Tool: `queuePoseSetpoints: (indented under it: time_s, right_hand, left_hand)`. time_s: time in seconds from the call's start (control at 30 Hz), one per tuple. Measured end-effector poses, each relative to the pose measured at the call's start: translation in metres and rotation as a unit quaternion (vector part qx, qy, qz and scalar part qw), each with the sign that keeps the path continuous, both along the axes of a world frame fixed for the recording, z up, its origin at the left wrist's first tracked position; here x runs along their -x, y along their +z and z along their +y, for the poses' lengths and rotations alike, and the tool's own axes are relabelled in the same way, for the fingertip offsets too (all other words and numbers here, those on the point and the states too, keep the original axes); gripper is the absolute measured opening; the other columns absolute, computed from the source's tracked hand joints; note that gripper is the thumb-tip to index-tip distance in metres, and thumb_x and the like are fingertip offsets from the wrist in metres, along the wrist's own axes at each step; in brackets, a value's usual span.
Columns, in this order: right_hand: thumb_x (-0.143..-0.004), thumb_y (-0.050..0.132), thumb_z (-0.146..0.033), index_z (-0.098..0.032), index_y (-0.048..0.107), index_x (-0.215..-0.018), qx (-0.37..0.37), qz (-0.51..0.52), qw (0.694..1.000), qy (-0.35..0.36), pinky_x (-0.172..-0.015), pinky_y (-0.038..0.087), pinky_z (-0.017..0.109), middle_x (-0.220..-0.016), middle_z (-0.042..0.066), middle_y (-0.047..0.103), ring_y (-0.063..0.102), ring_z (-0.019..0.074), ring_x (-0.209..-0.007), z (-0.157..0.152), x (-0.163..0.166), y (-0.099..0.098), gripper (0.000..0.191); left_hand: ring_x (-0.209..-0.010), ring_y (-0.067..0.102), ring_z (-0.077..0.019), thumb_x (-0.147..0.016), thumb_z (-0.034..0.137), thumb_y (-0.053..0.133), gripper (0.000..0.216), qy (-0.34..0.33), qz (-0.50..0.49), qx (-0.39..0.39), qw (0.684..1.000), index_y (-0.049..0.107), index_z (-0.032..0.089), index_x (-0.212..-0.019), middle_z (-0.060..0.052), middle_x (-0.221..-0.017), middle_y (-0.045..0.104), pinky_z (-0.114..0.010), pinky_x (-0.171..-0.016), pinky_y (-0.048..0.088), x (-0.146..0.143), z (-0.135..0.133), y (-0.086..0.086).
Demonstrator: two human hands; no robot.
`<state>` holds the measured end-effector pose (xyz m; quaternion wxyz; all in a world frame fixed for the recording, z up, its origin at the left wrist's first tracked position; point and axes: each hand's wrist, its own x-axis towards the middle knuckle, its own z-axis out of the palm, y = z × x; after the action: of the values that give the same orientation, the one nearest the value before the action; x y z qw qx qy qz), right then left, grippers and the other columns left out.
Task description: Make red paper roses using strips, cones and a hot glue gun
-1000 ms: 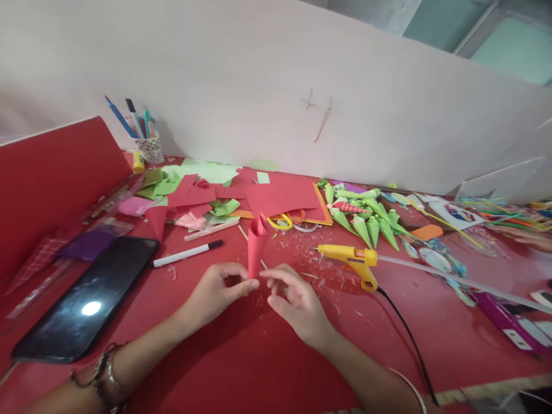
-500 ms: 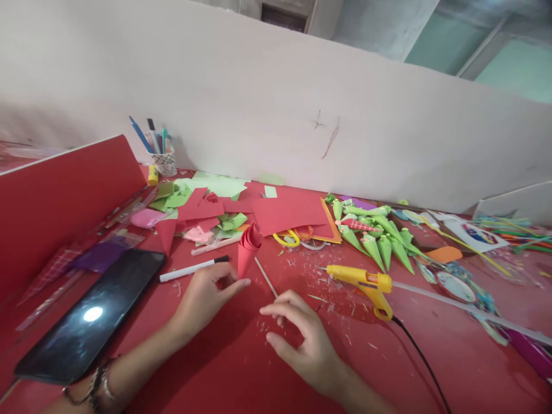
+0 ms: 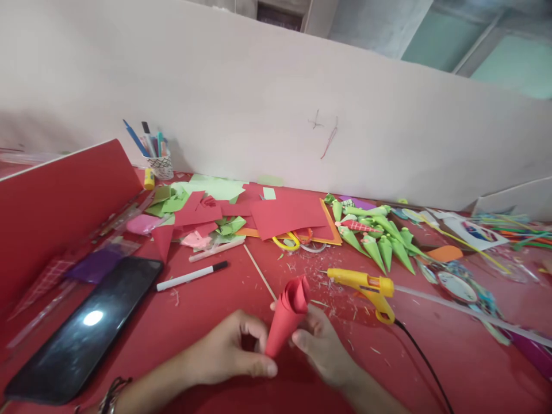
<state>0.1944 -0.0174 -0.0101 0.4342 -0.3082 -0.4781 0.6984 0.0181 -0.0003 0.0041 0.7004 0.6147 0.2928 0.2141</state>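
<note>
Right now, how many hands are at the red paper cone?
2 at the red paper cone: left hand at its lower left, right hand on its right, some fingers hidden behind it.

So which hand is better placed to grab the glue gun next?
Probably the right hand: the yellow glue gun lies on that side, nearer to it. The left hand is farther, beyond the red paper cone.

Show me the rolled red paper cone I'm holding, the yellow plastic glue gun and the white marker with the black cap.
Rolled red paper cone (image 3: 284, 319): head view, middle of its outer side.
Yellow plastic glue gun (image 3: 360, 281): head view, its body.
White marker with the black cap (image 3: 185, 278): head view, its white barrel.
</note>
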Motion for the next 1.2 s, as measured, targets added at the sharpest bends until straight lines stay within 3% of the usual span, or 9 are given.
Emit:
queuePoseSetpoints:
  time_s: [0.1,0.23,0.37,0.6,0.73,1.2]
  right_hand:
    - [-0.069,0.066,-0.041,-0.023,0.062,-0.094,0.011,0.025,0.999,0.017,-0.067,0.040,0.022,-0.075,0.000,0.058,0.048,0.0093,-0.065,-0.0010,0.0000,0.0006,0.031]
    - [-0.068,0.067,-0.039,-0.023,0.064,-0.092,0.030,0.051,0.998,0.034,-0.064,0.039,0.020,-0.069,-0.002,0.056,0.043,0.0060,-0.057,-0.0014,0.0005,0.0013,0.029]
    - [-0.064,0.070,-0.036,-0.020,0.065,-0.086,0.043,0.051,0.998,0.020,-0.060,0.037,0.019,-0.059,-0.005,0.047,0.036,0.0047,-0.051,0.0012,0.0005,-0.0006,0.029]
    - [-0.066,0.066,-0.036,-0.016,0.058,-0.077,0.060,-0.070,0.987,-0.133,-0.058,0.036,0.021,-0.061,-0.004,0.047,0.040,0.0075,-0.056,0.0045,0.0046,-0.0018,0.024]
    - [-0.066,0.064,-0.037,-0.017,0.048,-0.069,0.067,-0.089,0.985,-0.129,-0.054,0.037,0.022,-0.060,-0.004,0.047,0.041,0.0078,-0.054,0.0039,0.0068,0.0015,0.025]
    - [-0.068,0.060,-0.036,-0.018,0.043,-0.065,0.050,-0.102,0.982,-0.153,-0.051,0.036,0.021,-0.055,-0.006,0.043,0.039,0.0071,-0.050,0.0047,0.0079,0.0043,0.025]
  left_hand:
    - [-0.047,0.032,-0.0063,-0.065,0.042,0.065,0.038,-0.031,-0.002,0.037,0.999,0.046,0.012,-0.051,0.004,-0.048,0.039,-0.019,-0.045,0.023,-0.0009,-0.0016,-0.0017]
    - [-0.048,0.034,-0.0067,-0.067,0.043,0.063,0.037,-0.054,0.012,0.022,0.998,0.050,0.012,-0.054,0.004,-0.050,0.041,-0.019,-0.046,0.024,0.0004,-0.0008,-0.0024]
    - [-0.053,0.031,-0.0067,-0.071,0.047,0.059,0.039,-0.035,0.016,-0.041,0.998,0.050,0.011,-0.059,0.005,-0.055,0.036,-0.018,-0.048,0.024,0.0001,-0.0002,-0.0032]
    - [-0.054,0.046,-0.0079,-0.088,0.042,0.032,0.044,0.001,0.143,-0.175,0.974,0.058,0.012,-0.069,0.000,-0.059,0.051,-0.017,-0.052,0.033,-0.0013,-0.0006,-0.0047]
    - [-0.055,0.049,-0.0090,-0.090,0.039,0.028,0.045,-0.005,0.202,-0.259,0.944,0.057,0.013,-0.067,-0.002,-0.061,0.057,-0.017,-0.056,0.034,-0.0012,-0.0010,-0.0037]
    - [-0.054,0.053,-0.0095,-0.091,0.038,0.024,0.050,-0.010,0.184,-0.261,0.947,0.059,0.014,-0.066,-0.002,-0.054,0.062,-0.018,-0.062,0.037,-0.0002,-0.0013,-0.0046]
